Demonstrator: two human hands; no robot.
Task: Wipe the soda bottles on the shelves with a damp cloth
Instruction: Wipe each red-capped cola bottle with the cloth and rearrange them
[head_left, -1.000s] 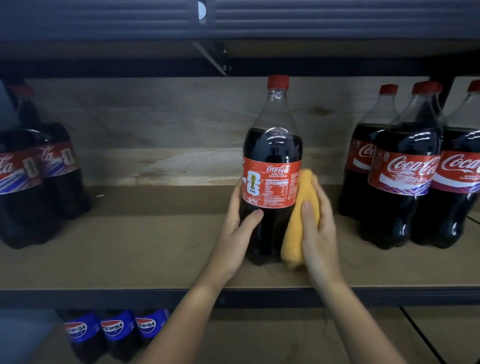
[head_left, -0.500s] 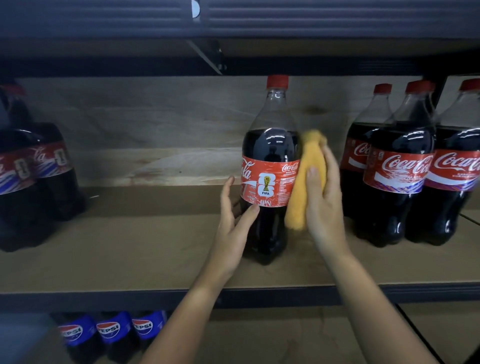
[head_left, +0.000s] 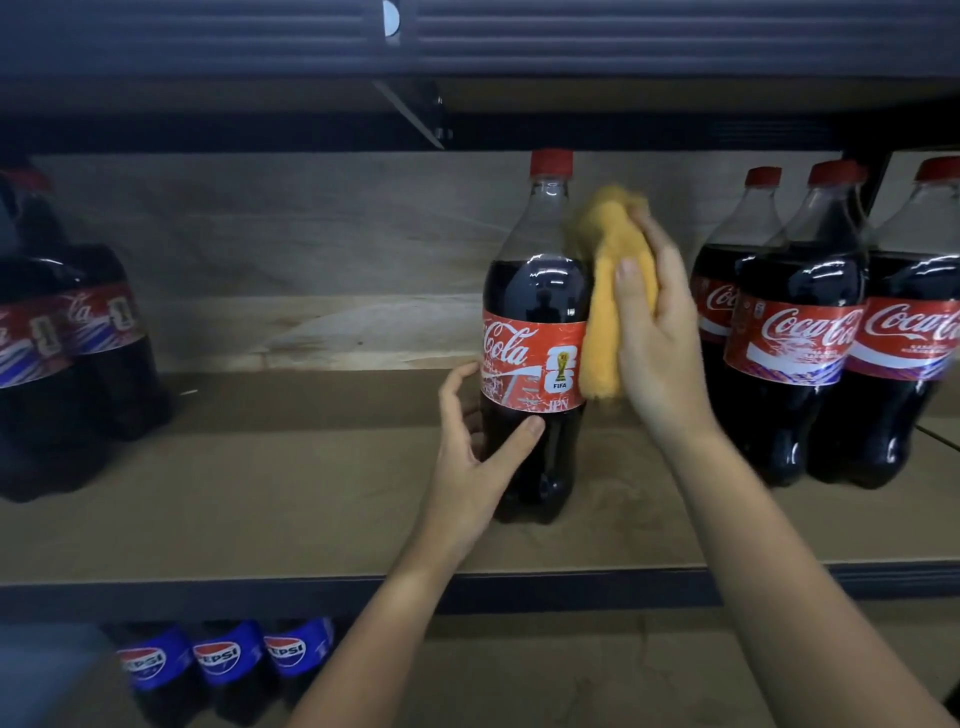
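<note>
A large Coca-Cola bottle (head_left: 537, 322) with a red cap and red label stands upright in the middle of the wooden shelf (head_left: 291, 493). My left hand (head_left: 475, 457) holds its lower body, thumb across the front and fingers behind it. My right hand (head_left: 657, 343) grips a folded yellow cloth (head_left: 608, 291) and presses it against the bottle's right shoulder and label. The far side of the bottle is hidden.
Three more Coca-Cola bottles (head_left: 810, 332) stand close together at the right, two others (head_left: 62, 353) at the left. Pepsi bottles (head_left: 223, 662) sit on the shelf below. A dark metal shelf (head_left: 519, 41) hangs overhead; a dark rail (head_left: 208, 597) edges the shelf front.
My right hand has slid the cloth up the bottle's right side, from the lower body to the shoulder. The bottle has turned under my left hand; its label shows a different face.
</note>
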